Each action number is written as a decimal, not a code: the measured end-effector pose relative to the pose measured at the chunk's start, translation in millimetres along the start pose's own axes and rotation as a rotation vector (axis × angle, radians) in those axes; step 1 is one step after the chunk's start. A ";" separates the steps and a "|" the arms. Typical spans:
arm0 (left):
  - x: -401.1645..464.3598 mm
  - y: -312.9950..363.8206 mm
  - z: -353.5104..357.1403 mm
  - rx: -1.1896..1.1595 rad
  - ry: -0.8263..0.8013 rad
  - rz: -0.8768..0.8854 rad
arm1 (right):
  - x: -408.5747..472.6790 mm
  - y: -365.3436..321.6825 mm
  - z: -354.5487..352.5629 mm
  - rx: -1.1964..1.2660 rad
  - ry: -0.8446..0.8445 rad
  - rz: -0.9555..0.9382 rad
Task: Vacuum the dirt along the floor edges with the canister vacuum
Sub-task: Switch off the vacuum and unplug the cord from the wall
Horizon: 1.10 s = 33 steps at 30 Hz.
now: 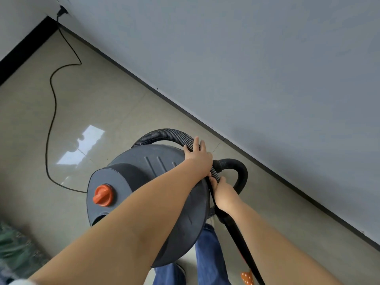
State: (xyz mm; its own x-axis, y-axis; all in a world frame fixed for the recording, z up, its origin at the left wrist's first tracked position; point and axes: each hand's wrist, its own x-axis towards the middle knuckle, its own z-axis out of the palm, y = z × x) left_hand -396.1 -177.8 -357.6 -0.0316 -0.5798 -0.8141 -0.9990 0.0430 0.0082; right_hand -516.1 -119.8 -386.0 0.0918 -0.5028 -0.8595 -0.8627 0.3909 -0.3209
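A dark grey canister vacuum with an orange knob stands on the tiled floor in front of me. Its ribbed black hose arcs over the lid's far side. My left hand grips the hose where it comes down at the canister's right rim. Just below, my right hand holds the black wand, which runs down to the lower right. The curved black handle tube loops to the right of both hands. The nozzle is out of view.
A grey wall with a dark baseboard runs diagonally from the top left to the lower right. The black power cord snakes across the floor to a wall plug in the corner. My blue-jeaned legs are below the canister.
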 end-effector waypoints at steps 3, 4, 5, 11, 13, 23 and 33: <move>8.7 2.2 2.5 0.014 0.005 -0.052 | 9.6 -0.4 1.8 -0.008 -0.004 -0.020; 10.4 0.7 2.2 0.012 0.003 -0.062 | 10.7 -1.7 1.9 -0.014 0.002 -0.032; 10.5 -2.2 1.4 0.004 0.003 -0.066 | 11.5 -3.3 1.9 -0.015 0.006 -0.045; -27.8 -40.1 2.4 -0.120 0.221 0.045 | 2.8 -24.0 -11.0 -0.075 -0.016 -0.103; -55.9 -58.5 8.6 -0.167 0.368 0.056 | -11.3 -32.8 -19.9 -0.121 0.038 -0.109; -238.7 -196.2 40.3 -0.568 0.534 -0.274 | -119.7 -156.5 -15.4 -0.303 0.210 -0.409; -377.0 -352.9 175.3 -0.868 0.700 -0.510 | -205.8 -313.2 155.5 -0.509 0.245 -0.672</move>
State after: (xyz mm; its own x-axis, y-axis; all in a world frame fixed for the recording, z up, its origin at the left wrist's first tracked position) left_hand -26.3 168.2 -155.3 0.6271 -0.6949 -0.3518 -0.5821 -0.7183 0.3812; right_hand -187.4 -18.9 -170.5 0.6011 -0.6772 -0.4245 -0.7871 -0.4094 -0.4614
